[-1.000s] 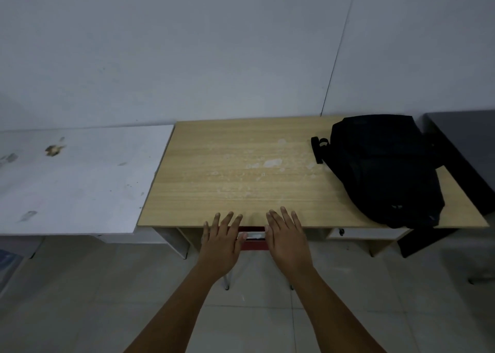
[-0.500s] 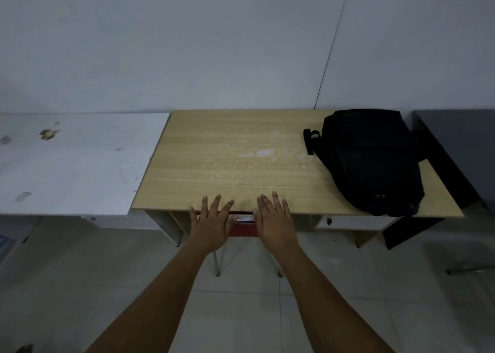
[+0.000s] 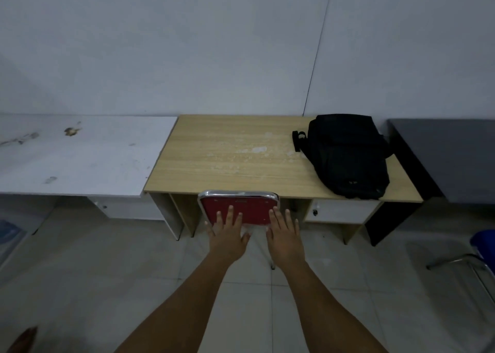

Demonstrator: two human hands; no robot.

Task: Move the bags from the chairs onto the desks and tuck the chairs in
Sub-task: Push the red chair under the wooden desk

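Pressing flat against a red chair back at the wooden desk

Left hand (image 3: 227, 234) and right hand (image 3: 284, 235) lie spread open, fingers straight, palms on the red chair back (image 3: 238, 209), gripping nothing; the chair's seat is hidden under the wooden desk (image 3: 214, 162), one leg just visible below the wrists. A black bag (image 3: 347, 155) lies on the desk's right end. At the right edge a blue chair (image 3: 482, 248) is cut off

The wooden desk (image 3: 233, 162) top is bare left of the black backpack (image 3: 348, 157). Beneath the desk's front edge, the red chair (image 3: 238, 208) fills the knee opening.
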